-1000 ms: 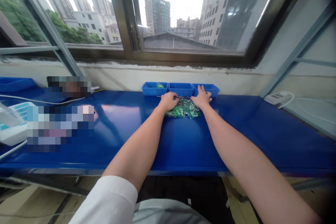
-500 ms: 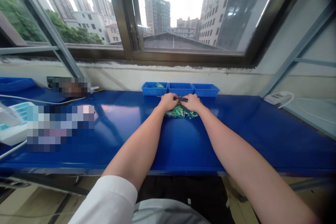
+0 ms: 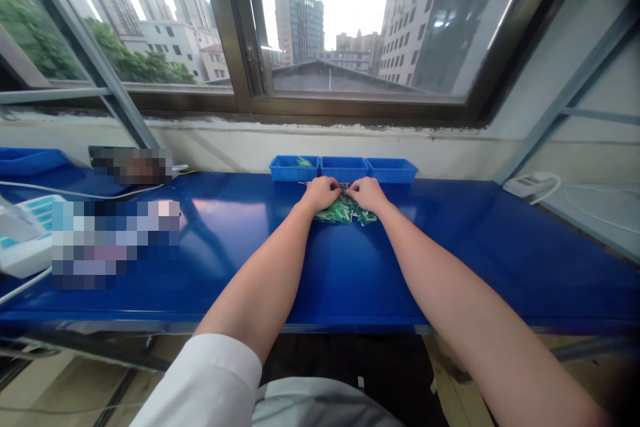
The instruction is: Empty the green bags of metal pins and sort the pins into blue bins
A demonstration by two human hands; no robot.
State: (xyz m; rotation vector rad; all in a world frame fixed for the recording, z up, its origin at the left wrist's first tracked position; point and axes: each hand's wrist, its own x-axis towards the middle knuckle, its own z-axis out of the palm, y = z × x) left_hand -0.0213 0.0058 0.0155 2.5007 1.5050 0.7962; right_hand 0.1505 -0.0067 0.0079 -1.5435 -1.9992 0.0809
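A pile of small green circuit boards (image 3: pixel 340 212) mixed with thin silvery metal pieces lies on the blue table (image 3: pixel 360 273). At the pile's left side is my left hand (image 3: pixel 321 193), its fingers curled and closed at the pile; what they hold is too small to name. My right hand (image 3: pixel 367 195) is at the right side, thumb and fingers pinched together over the metal pieces. Whatever is in that pinch cannot be made out. Both hands partly cover the pile, and their fingertips are close together.
Behind the pile stand a left blue bin (image 3: pixel 295 169) with some green pieces inside, a middle blue bin (image 3: pixel 344 169) and a right blue bin (image 3: pixel 393 171). A white power strip (image 3: pixel 527 184) sits at the right. To the left are a white-and-blue device (image 3: pixel 25 233), cables and a blue tray (image 3: pixel 30 160).
My right hand has moved from spread fingers by the right bin down and left into the pile, its fingers now pinched. My left hand has stayed in place.
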